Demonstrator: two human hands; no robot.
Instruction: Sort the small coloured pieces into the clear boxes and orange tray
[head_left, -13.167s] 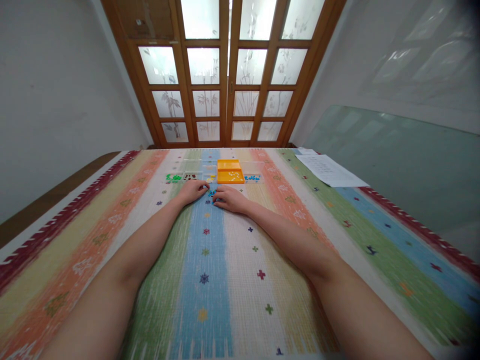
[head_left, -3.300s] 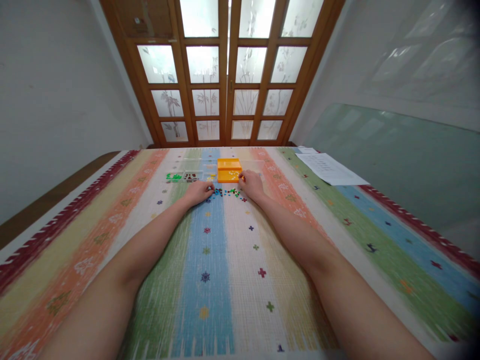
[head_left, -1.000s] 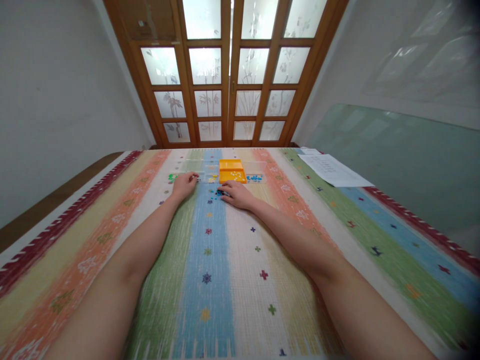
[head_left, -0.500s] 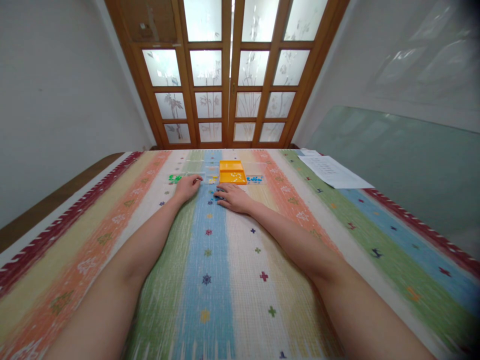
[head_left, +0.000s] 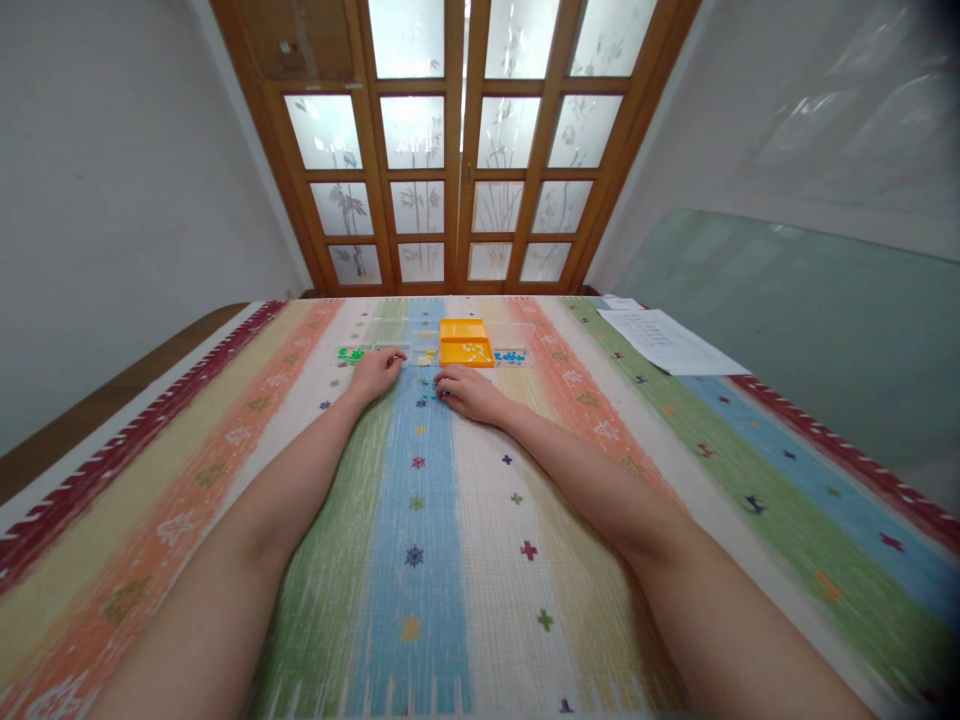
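My left hand rests by the front edge of a clear plastic case, fingers pinched together; whatever they hold is too small to make out. Green pieces lie in the case's left part, yellow pieces just right of that hand. On the cloth, my right hand has its fingers curled and drawn together beside small loose blue pieces; its fingertips are partly hidden. Behind it stands a yellow-orange two-part tray with whitish pieces in the near part. Blue pieces fill a clear compartment to its right.
A striped, patterned tablecloth covers the table. Printed sheets of paper lie at the far right. A glass-like pale green panel leans along the right wall, and wooden doors with frosted panes stand beyond the table.
My right hand has drawn slightly right, and its fingers, spread over the blue pieces before, are now closer together. The left hand stays in place.
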